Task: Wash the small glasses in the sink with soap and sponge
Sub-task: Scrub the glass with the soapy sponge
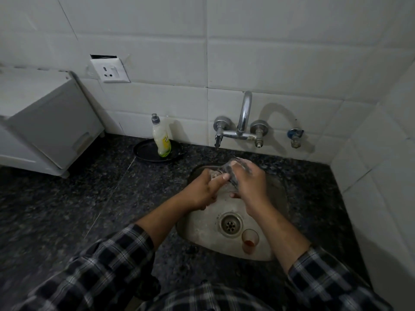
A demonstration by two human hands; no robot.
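Over the far half of the steel sink point(202, 234), my left hand point(205, 189) grips a small clear glass point(214, 176), mostly hidden by the fingers. My right hand point(249, 178) presses a grey scrubbing sponge point(233, 173) against that glass, and the two hands touch. A second small glass point(249, 240) stands upright in the sink at the near right, beside the drain point(230, 224), with a reddish residue at its bottom. The soap bottle point(160, 140), yellow-green with a grey cap, stands on a black plate point(146, 153) on the counter, left of the sink.
A chrome wall tap point(241, 126) hangs above the sink's far edge, with a small blue valve point(295, 136) to its right. A grey appliance point(45, 122) stands on the dark granite counter point(67, 209) at far left. A tiled wall closes the right side.
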